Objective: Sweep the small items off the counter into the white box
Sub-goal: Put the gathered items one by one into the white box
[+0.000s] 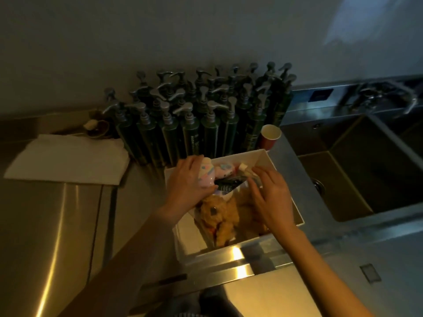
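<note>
Most of the job looks done to me; the white box (281, 167) sits at the centre of the frame on the steel counter (68, 225), and it already holds a tan plush toy (219, 216) in its lower half, with a dark packet (226, 184), a pastel patterned piece (225, 169) and a small white-capped bottle (243, 167) along its upper edge; what I judge is left is the one thing I am carrying and perhaps a final tidy, since I see no other loose small items near the box.

My left hand (185, 179) is at the box's upper left corner, fingers curled round a pastel patterned cup (206, 175), which hangs just over the rim, not yet let go; my right hand (270, 197) reaches in from the lower right and hovers over the right half of the box, fingers straight and slightly spread, gripping nothing, fingertips near the dark packet; whether they touch it I cannot tell.

Above the box, in the upper centre, stands a crowd of dark green pump bottles (196, 110); a red paper cup (270, 136) sits just beside the box's upper right corner; a folded white cloth (68, 159) lies at the left; a sink (348, 170) fills the right.
</note>
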`<state>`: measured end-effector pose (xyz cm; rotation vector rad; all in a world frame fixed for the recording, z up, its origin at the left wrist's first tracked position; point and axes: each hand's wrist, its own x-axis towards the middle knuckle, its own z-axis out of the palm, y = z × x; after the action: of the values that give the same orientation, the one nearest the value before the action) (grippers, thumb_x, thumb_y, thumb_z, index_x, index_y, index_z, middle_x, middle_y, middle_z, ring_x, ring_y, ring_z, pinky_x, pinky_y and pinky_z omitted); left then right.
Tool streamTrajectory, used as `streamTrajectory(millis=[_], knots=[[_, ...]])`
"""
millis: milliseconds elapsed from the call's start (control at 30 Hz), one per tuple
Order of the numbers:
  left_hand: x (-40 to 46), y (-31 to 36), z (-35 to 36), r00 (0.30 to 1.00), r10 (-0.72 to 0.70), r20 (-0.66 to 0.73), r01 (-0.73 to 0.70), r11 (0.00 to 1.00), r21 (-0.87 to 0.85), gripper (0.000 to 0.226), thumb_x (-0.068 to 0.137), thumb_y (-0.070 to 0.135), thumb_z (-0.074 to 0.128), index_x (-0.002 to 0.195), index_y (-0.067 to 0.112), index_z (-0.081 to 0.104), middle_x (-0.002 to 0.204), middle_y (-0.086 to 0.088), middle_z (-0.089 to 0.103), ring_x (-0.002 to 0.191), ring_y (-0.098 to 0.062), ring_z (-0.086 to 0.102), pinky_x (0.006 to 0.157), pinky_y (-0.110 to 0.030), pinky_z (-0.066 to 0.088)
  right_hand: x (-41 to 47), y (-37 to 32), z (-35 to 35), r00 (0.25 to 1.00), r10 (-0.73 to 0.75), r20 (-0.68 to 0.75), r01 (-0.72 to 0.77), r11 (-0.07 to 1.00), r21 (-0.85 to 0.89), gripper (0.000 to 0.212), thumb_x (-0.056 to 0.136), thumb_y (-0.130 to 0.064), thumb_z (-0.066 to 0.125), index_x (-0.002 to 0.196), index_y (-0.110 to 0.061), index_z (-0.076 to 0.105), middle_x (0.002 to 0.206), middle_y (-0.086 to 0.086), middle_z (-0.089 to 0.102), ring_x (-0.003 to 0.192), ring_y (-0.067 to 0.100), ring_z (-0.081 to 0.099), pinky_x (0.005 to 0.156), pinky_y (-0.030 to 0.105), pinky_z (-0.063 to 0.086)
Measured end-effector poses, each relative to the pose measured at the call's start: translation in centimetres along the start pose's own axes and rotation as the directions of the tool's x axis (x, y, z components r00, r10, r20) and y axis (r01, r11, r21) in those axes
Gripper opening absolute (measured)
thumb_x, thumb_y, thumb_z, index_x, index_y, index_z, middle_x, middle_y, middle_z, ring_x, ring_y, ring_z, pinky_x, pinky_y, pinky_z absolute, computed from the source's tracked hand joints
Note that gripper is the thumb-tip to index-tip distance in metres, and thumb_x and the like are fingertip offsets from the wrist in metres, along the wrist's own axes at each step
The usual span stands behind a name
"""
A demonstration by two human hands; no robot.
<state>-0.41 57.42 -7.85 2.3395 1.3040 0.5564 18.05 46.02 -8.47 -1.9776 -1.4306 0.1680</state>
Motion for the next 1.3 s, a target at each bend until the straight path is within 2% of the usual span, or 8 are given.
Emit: streamTrajectory(millis=[233,400,600,800,1000,1200,1300], knots=[[2.8,3.2,2.5,0.972,0.155,0.179,-0.156,0.988,-0.008,0.086,0.073,0.053,0.071,0.143,0.020,0.033,0.140,0.001,0.038,0.126,-0.020,0.034,0.103,-0.038,0.035,-1.3,0.9,-0.4,0.993,0.101,-0.057,-0.106,0.990,-0.097,0.049,0.097,-0.047,0.031,0.120,-0.016,0.061,0.125,0.003,0.059,0.119,0.019,0.050,0.100,0.040,0.042],[2.8,3.6,4.3,0.928,0.228,0.294,-0.258,0.964,0.067,0.087,0.079,0.055,0.064,0.147,0.023,0.022,0.147,0.002,0.031,0.134,-0.019,0.029,0.107,-0.034,0.028,-2.5,1.2,-0.8,0.983,0.154,-0.101,-0.167,0.976,-0.137,0.045,0.097,-0.042,0.036,0.119,-0.013,0.062,0.122,0.006,0.061,0.117,0.021,0.051,0.099,0.040,0.043],[2.1,2.8,5.6,0.921,0.300,0.248,-0.340,0.930,0.138,0.088,0.080,0.058,0.061,0.148,0.018,0.022,0.144,-0.004,0.038,0.130,-0.022,0.035,0.107,-0.035,0.029,-3.7,0.5,-0.2,0.971,0.211,-0.109,-0.227,0.961,-0.156,0.048,0.097,-0.046,0.032,0.119,-0.015,0.062,0.121,0.003,0.061,0.116,0.019,0.052,0.097,0.042,0.045],[1.9,1.9,5.2,0.897,0.391,0.204,-0.421,0.898,0.130,0.080,0.080,0.060,0.057,0.143,0.015,0.035,0.142,-0.006,0.044,0.128,-0.024,0.040,0.105,-0.038,0.033,-4.3,-0.8,0.4,0.957,0.257,-0.135,-0.277,0.946,-0.167,0.048,0.097,-0.048,0.033,0.121,-0.018,0.061,0.124,0.003,0.060,0.118,0.020,0.051,0.099,0.044,0.045],[1.0,1.6,2.8,0.914,0.399,0.072,-0.405,0.908,0.107,0.063,0.087,0.050,0.056,0.137,0.016,0.041,0.138,-0.007,0.045,0.130,-0.024,0.037,0.106,-0.039,0.033,-4.1,-2.6,-0.1,0.968,0.199,-0.151,-0.224,0.960,-0.170,0.052,0.097,-0.048,0.030,0.120,-0.014,0.061,0.122,0.006,0.060,0.116,0.021,0.053,0.097,0.043,0.047],[-0.7,0.6,0.4,0.977,0.212,-0.029,-0.211,0.977,0.008,0.056,0.091,0.037,0.056,0.139,0.011,0.042,0.146,-0.011,0.039,0.137,-0.026,0.030,0.109,-0.044,0.032,-2.1,-2.7,-1.2,0.993,0.071,-0.096,-0.088,0.979,-0.183,0.047,0.096,-0.044,0.035,0.123,-0.013,0.058,0.125,0.008,0.058,0.116,0.021,0.050,0.097,0.033,0.039],[-2.9,-0.2,0.7,0.987,0.150,-0.055,-0.151,0.988,-0.018,0.053,0.092,0.037,0.054,0.136,0.009,0.045,0.145,-0.013,0.041,0.136,-0.029,0.034,0.108,-0.048,0.035,-1.0,-1.4,-1.8,1.000,0.014,0.001,-0.014,0.985,-0.173,0.044,0.095,-0.041,0.040,0.127,-0.014,0.055,0.130,0.007,0.054,0.119,0.019,0.047,0.095,0.024,0.033]])
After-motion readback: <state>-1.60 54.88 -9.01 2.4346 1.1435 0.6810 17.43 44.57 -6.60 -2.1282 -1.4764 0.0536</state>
